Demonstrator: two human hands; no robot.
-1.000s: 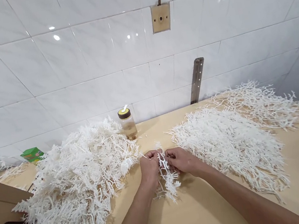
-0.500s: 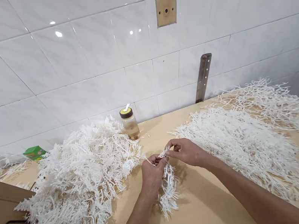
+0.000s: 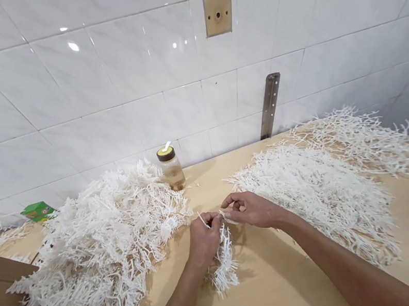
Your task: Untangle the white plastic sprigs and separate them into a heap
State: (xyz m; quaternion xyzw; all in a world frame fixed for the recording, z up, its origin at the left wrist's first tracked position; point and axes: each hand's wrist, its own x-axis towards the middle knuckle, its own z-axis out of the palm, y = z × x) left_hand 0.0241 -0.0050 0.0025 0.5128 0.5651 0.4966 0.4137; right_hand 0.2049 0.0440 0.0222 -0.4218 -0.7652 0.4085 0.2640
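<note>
My left hand [image 3: 205,236] is closed on a white branched strand [image 3: 225,264], which hangs below the fingers toward the tabletop. Beside it on the right, my right hand [image 3: 251,210] has its thumb and fingers around a small white piece near the left fingertips; its index finger is partly raised. A large heap of white branched pieces [image 3: 96,254] lies to the left of the hands. Another white pile [image 3: 316,191], flatter, spreads out on the right, next to my right forearm.
A jar with a yellow and black lid [image 3: 172,171] stands behind the left heap. Looser white strands [image 3: 367,141] lie at the back right. A green box [image 3: 37,211] and a brown carton [image 3: 0,291] are at the left. A metal bracket [image 3: 270,105] leans by the tiled wall.
My right hand has turned slightly, and the small piece at its fingertips now points lower. The whole view has shifted a little, so most things appear further left.
</note>
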